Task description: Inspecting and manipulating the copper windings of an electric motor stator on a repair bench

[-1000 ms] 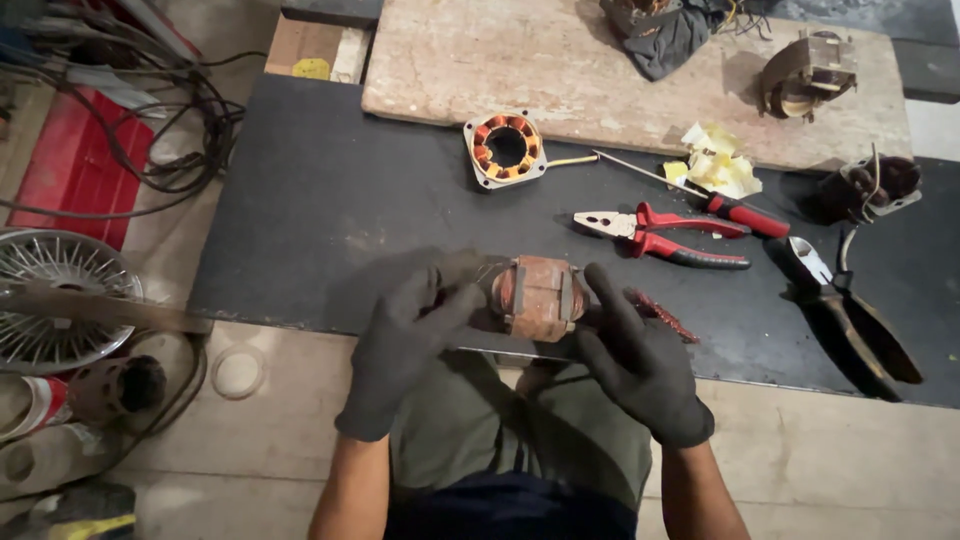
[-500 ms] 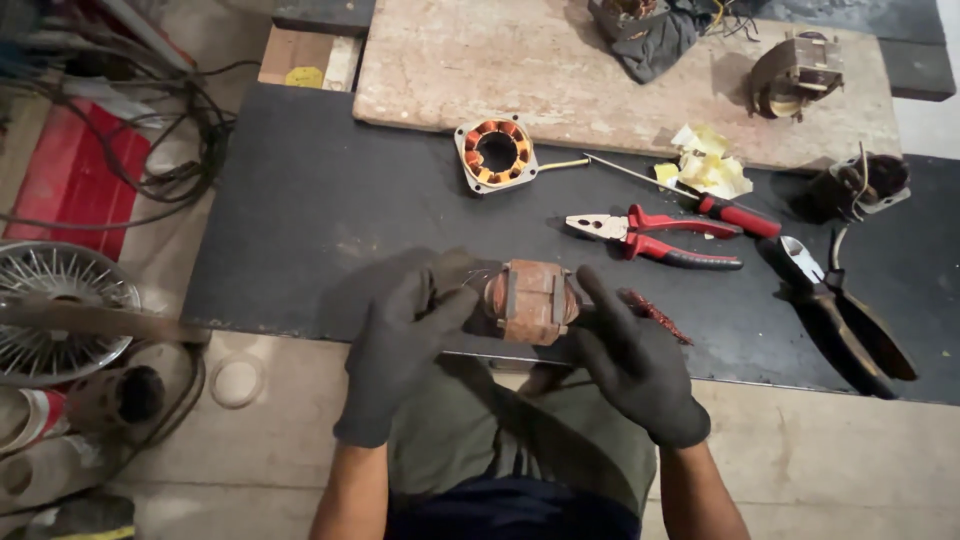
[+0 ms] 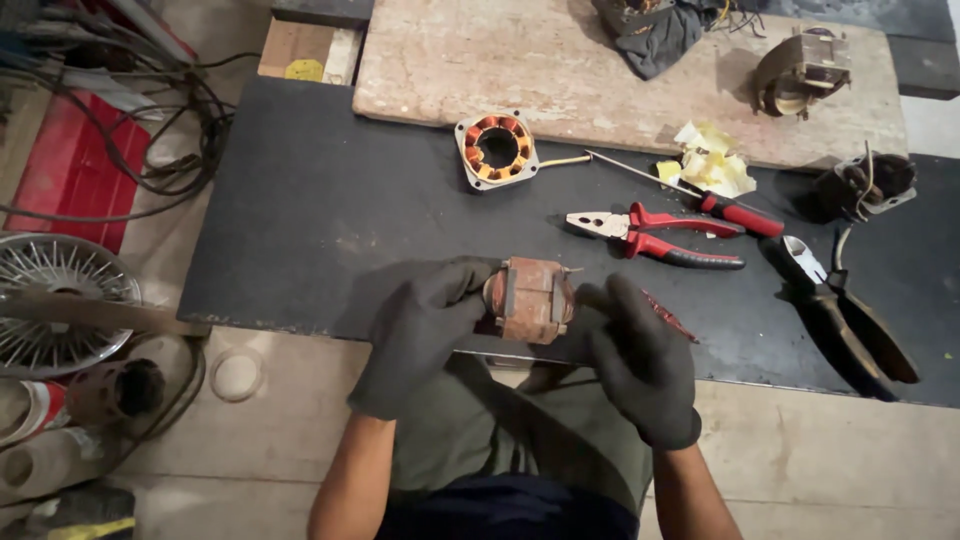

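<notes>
head view: a rusty copper-wound motor core [image 3: 528, 298] sits between both gloved hands over the front edge of the black mat [image 3: 300, 230], its long axis running left to right. left hand [image 3: 418, 335] pinches its left end, fingers curled; right hand [image 3: 640, 360] cups the right end, fingers pressed together. both are equally near. crumpled yellow paper [image 3: 712, 168] lies near the mat's back edge, beside red-handled pliers [image 3: 655, 232].

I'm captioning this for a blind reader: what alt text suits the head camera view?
Two black-gloved hands, left hand and right hand, hold a rusty copper-wound motor stator between them over a dark work mat. Beyond lie a second stator, red-handled pliers, a red-handled screwdriver and black cutters.
</notes>
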